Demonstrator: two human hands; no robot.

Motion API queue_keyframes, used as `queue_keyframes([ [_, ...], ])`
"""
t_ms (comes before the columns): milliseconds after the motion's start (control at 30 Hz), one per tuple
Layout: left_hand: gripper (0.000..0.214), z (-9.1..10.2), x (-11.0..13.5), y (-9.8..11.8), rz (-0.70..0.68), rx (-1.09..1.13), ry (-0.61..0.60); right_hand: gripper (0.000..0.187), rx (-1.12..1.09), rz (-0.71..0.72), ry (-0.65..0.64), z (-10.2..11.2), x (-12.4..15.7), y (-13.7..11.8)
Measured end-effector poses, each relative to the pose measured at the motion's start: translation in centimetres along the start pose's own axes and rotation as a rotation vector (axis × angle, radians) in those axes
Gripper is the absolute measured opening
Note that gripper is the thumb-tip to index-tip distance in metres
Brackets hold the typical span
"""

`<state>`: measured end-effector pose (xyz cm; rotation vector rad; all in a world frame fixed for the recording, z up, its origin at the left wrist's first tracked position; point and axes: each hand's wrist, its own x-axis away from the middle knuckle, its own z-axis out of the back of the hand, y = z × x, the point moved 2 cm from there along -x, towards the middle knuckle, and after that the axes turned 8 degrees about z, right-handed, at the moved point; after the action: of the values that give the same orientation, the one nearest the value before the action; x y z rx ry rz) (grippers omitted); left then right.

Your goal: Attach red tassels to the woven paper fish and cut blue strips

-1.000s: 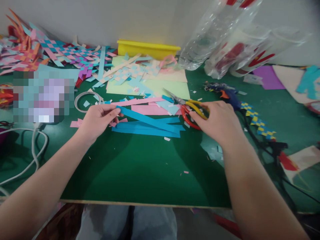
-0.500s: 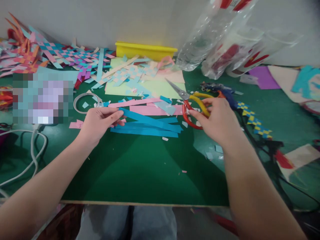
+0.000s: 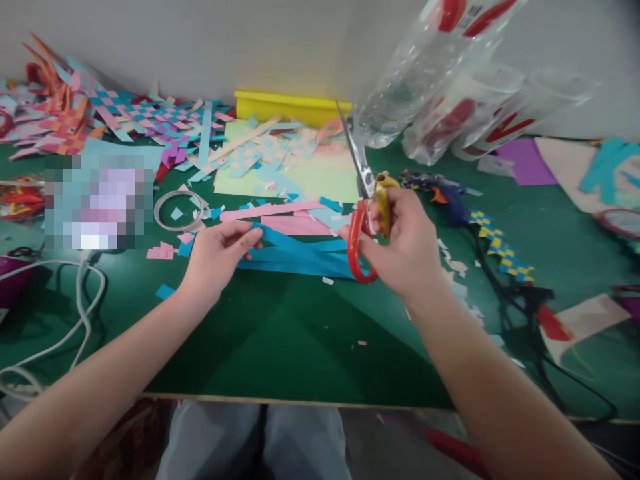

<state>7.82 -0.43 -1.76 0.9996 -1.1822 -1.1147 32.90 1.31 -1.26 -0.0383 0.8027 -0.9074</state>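
Between thumb and fingers, my left hand (image 3: pixel 220 257) pinches the left end of a blue paper strip (image 3: pixel 287 239). More blue strips (image 3: pixel 300 265) lie crossed on the green table beneath it. My right hand (image 3: pixel 400 240) is closed on a pair of scissors (image 3: pixel 367 183) with one red and one yellow handle. Their blades point up and away, nearly together, over the right end of the strips. Pink strips (image 3: pixel 295 215) and small paper scraps lie just behind the blue ones.
A roll of tape (image 3: pixel 159 210) sits left of the strips, near a blurred device (image 3: pixel 107 200) with a white cable (image 3: pixel 83 300). Woven paper (image 3: pixel 145 120) is heaped at back left. Bagged cups (image 3: pixel 480 113) stand at back right, by a glue gun (image 3: pixel 453 200) with a black cord.
My right hand has moved left and the scissors have turned more upright, their blades closer together. My left hand has shifted slightly right, still pinching the blue strip.
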Motion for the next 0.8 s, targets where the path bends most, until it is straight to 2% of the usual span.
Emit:
queue_keyframes([
  [67, 0.013, -0.4, -0.4, -0.2, 0.108, 0.125, -0.010, 0.048, 0.056, -0.087, 0.033, 0.6, -1.0, -1.8],
  [133, 0.012, -0.8, -0.7, -0.5, 0.158, 0.228, -0.011, 0.052, 0.141, -0.077, 0.048, 0.9, -1.6, -4.0],
  [267, 0.016, -1.0, -0.4, -1.2, 0.117, 0.302, -0.023, 0.065, 0.333, -0.008, 0.105, 0.0, -1.2, -6.3],
  [467, 0.011, -0.3, 0.4, -1.4, 0.020, 0.248, -0.054, 0.060, 0.350, 0.074, 0.008, -2.1, 0.8, -4.4],
  [633, 0.006, -0.2, -0.2, -1.6, -0.028, 0.278, -0.063, 0.061, 0.381, 0.079, -0.019, -2.4, 0.8, -3.8],
  [800, 0.007, -0.4, -0.6, -1.8, -0.059, 0.293, -0.096, 0.061, 0.405, 0.101, 0.007, -2.3, 0.9, -3.9],
])
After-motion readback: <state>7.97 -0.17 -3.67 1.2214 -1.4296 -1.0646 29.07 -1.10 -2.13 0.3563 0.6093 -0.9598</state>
